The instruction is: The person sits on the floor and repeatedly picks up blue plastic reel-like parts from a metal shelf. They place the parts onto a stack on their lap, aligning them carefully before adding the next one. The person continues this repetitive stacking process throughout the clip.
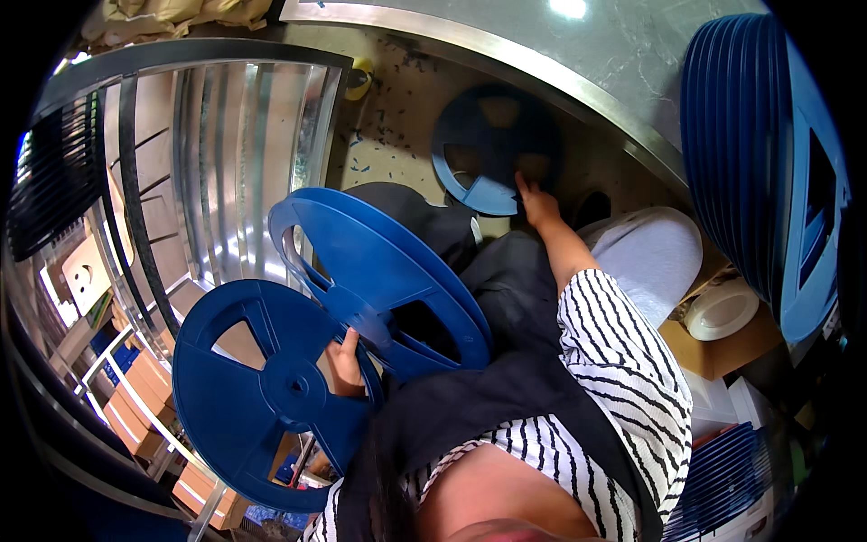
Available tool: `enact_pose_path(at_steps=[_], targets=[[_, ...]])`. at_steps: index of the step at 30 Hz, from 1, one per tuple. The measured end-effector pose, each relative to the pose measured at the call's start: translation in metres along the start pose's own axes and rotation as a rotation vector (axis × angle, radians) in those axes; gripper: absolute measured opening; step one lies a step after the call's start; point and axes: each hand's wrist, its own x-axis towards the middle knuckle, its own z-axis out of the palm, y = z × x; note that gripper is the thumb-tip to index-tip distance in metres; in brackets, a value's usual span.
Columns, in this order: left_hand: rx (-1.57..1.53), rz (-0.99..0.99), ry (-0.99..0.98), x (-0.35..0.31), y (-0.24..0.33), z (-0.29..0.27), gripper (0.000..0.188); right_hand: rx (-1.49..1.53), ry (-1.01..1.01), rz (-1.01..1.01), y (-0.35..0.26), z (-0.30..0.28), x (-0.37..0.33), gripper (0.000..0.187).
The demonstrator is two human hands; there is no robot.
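Observation:
My left hand (345, 363) grips a blue plastic reel disc (217, 411) by a spoke beside its cut-out window, thumb up. Against that disc leans a blue reel (361, 257) with two spaced flanges, tilted across my lap. My right hand (540, 208) stretches down under the table edge and is closed at the near rim of another blue reel disc (479, 135), low over the floor. One finger of it lies over that disc's face; the rest of its grip is partly hidden.
A tall stack of blue discs (736, 154) stands on the grey table (470, 41) at the right. A metal-slatted frame (226, 163) rises at the left. Blue scraps litter the floor (384, 131). Cardboard boxes (144, 397) sit at lower left, more discs (718, 483) at lower right.

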Motion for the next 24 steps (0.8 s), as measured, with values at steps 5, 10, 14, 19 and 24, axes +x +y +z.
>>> enact_pose_path(at_steps=[5, 10, 14, 19, 24], targets=[[-0.138, 0.024, 0.014, 0.005, -0.007, 0.001, 0.047, 0.029, 0.087, -0.275, -0.015, -0.033, -0.008, 0.076], [-0.174, 0.189, -0.004, 0.005, -0.007, 0.010, 0.039, 0.108, 0.041, -0.454, -0.048, -0.109, -0.016, 0.045], [-0.282, 0.230, 0.076, 0.014, -0.014, 0.005, 0.057, 0.554, 0.017, -0.433, -0.086, -0.191, -0.041, 0.042], [-0.396, 0.278, -0.034, 0.041, -0.041, -0.008, 0.066, 0.550, 0.491, -0.360, -0.123, -0.274, -0.167, 0.021], [-0.448, 0.397, -0.191, 0.061, -0.053, -0.008, 0.063, 0.777, 1.074, -0.479, -0.140, -0.349, -0.290, 0.024]])
